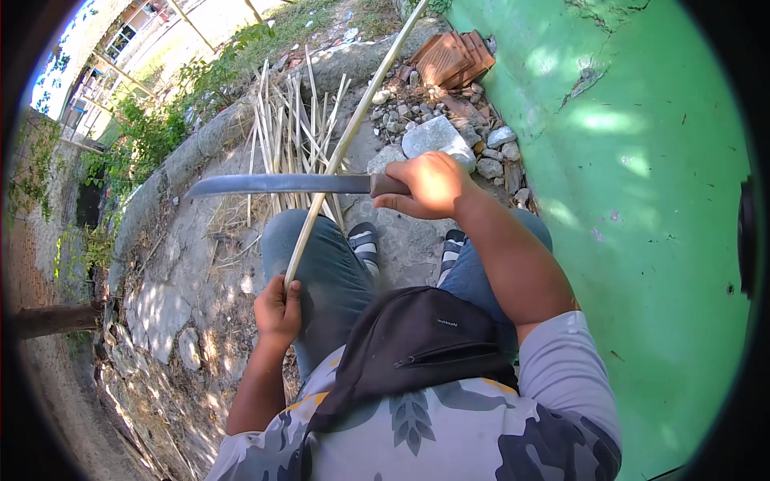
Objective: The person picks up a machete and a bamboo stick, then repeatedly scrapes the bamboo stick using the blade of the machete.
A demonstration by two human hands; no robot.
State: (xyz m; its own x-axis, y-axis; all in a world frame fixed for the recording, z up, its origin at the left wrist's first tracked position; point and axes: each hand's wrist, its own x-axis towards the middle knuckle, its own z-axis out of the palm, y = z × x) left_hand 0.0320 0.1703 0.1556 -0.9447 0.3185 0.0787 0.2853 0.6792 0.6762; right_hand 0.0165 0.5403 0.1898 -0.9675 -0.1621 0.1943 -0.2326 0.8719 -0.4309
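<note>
My right hand (429, 186) is closed round the brown handle of a machete (281, 184), whose long grey blade points left across my knees. In my closed left hand (278, 309) is the lower end of a long pale wooden strip (353, 120). The strip slants up and away to the right, past the top edge of the view. It crosses the blade close to the handle; I cannot tell whether the two touch. Beyond my left knee, a loose pile of similar pale strips (285, 128) lies on the ground.
A green wall (634, 256) with cracked patches runs along my right. Ahead lie a pale stone block (437, 140), rubble (405, 112) and stacked orange clay tiles (453, 60). A low curved concrete edge (172, 160) borders the ground on the left. A black bag (425, 337) rests on my lap.
</note>
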